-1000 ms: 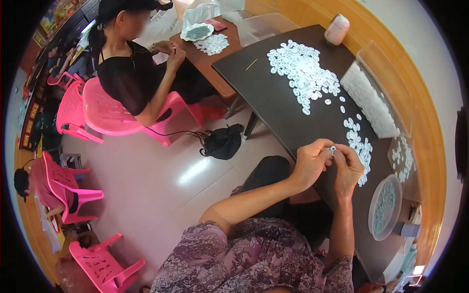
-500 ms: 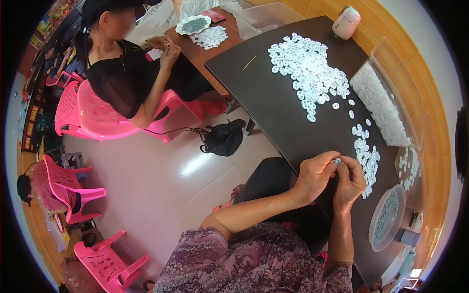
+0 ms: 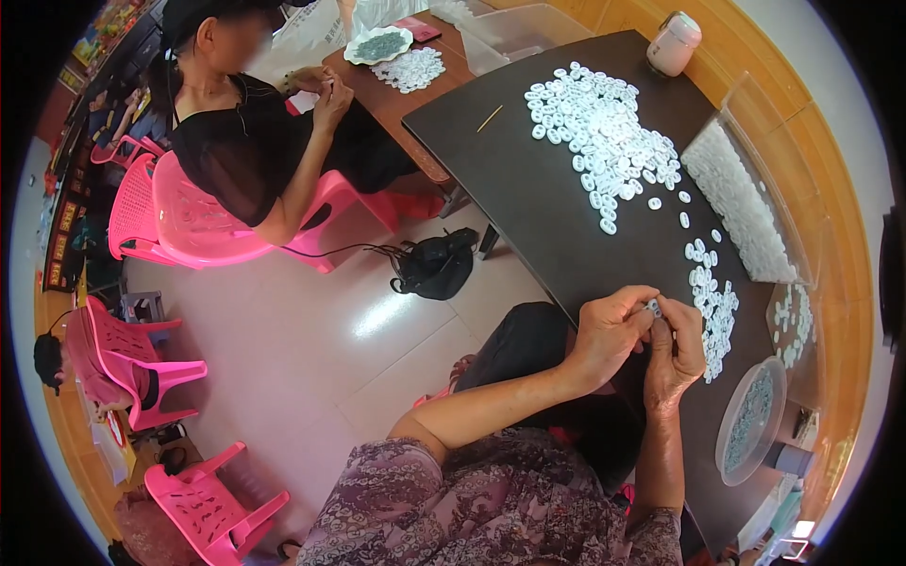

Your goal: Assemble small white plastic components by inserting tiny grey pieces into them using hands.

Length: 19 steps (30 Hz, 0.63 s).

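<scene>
Between my fingertips sits a small white oval piece with two dark-centred rings [image 3: 654, 307]. My left hand [image 3: 609, 335] pinches it from the left side, and my right hand [image 3: 678, 349] has thumb and forefinger on its other side. Both hands are closed and held just over the near edge of the dark table [image 3: 491, 179]. Close beside my right hand lies a smaller pile of like white oval pieces [image 3: 715, 325]. A bigger heap of them [image 3: 604, 132] spreads over the far part of the table. My fingers partly cover the held piece.
At the right stand a clear bin of white pieces [image 3: 736, 198] and a round tub of small grey-green parts [image 3: 752, 424]. A pink-white jar [image 3: 674, 43] is at the back, a thin yellow stick [image 3: 489, 117] nearer. Another person [image 3: 236, 123] sits at a brown table, left.
The held piece is turned a little, so its two rings now show more plainly. My hands stay almost in place. The whole view has shifted slightly.
</scene>
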Tool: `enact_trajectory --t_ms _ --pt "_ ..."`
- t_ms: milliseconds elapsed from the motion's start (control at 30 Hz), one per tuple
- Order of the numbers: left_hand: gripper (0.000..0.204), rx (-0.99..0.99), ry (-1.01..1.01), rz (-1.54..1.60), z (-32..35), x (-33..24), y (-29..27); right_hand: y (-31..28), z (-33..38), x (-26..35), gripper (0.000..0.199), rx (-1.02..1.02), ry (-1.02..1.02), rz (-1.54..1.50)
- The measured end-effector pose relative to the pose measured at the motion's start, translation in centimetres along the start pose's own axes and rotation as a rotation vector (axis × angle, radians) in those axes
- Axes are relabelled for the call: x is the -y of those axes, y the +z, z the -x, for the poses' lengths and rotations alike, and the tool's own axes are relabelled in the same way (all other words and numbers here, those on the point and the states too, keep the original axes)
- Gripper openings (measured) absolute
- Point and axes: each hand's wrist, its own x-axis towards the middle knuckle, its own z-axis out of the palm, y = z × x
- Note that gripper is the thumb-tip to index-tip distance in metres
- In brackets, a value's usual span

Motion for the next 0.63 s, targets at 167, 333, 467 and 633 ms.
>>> enact_trajectory --t_ms 167,333,467,633 --pt "0.022 0.017 -0.013 0.031 -0.1 -0.3 -0.2 -0.2 0.0 0.0 0.024 0.041 -0.026 0.050" --pt "0.021 0.018 0.003 0.113 -0.3 -0.1 0.0 0.0 -0.3 0.6 0.034 0.040 -0.038 0.033" --pt "0.021 0.038 0.000 0.208 -0.3 -0.3 0.1 -0.1 -0.1 -0.2 0.036 0.026 -0.108 0.116" --pt "0.021 0.046 -0.020 0.155 -0.3 -0.3 0.1 0.0 0.4 -0.7 0.034 0.008 -0.103 0.138"
